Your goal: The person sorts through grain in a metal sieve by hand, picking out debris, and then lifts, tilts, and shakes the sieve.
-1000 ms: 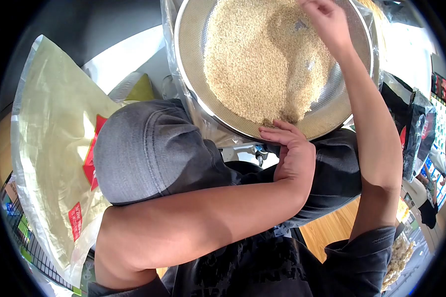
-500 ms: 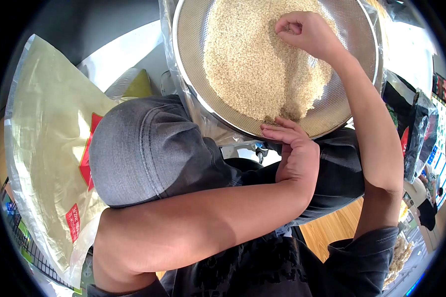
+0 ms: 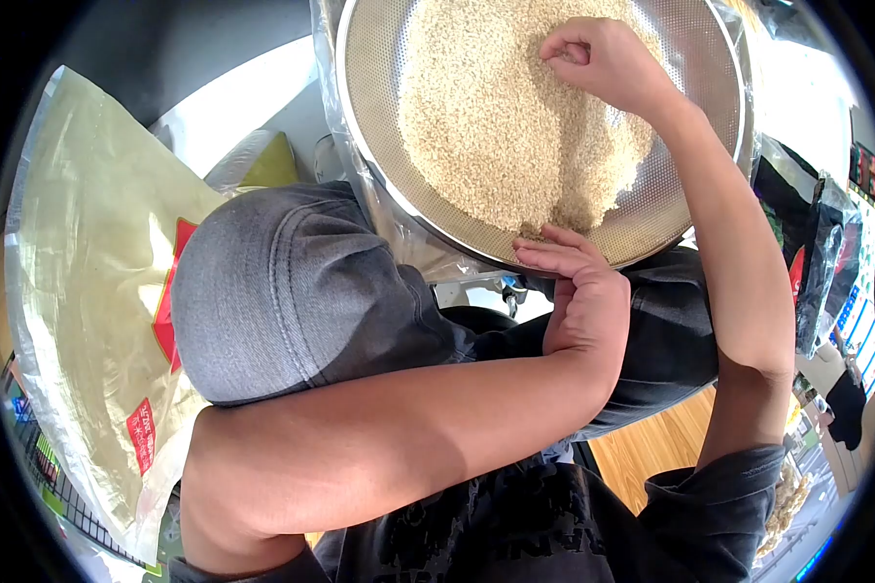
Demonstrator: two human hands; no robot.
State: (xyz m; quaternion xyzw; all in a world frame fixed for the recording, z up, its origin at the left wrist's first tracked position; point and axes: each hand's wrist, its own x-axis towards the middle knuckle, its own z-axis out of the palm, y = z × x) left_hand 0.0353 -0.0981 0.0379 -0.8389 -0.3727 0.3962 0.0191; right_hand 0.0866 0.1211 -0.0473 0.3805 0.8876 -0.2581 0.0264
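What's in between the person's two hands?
Lots of pale grain, lying inside the big metal sieve. The head view shows it between the right hand and the left hand at the near edge.

Black short-sleeved T-shirt [image 3: 496, 520] with chest lettering [image 3: 566, 546], faded grey-black jeans [image 3: 238, 306] with stitched seam [image 3: 280, 262]

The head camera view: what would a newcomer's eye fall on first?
Probably the big metal mesh sieve at the top centre, with its heap of pale grain. The right hand, fingers curled, is over the grain, while the left hand is at the sieve's near rim. The large, yellowish, see-through bag with red patches fills the left side.
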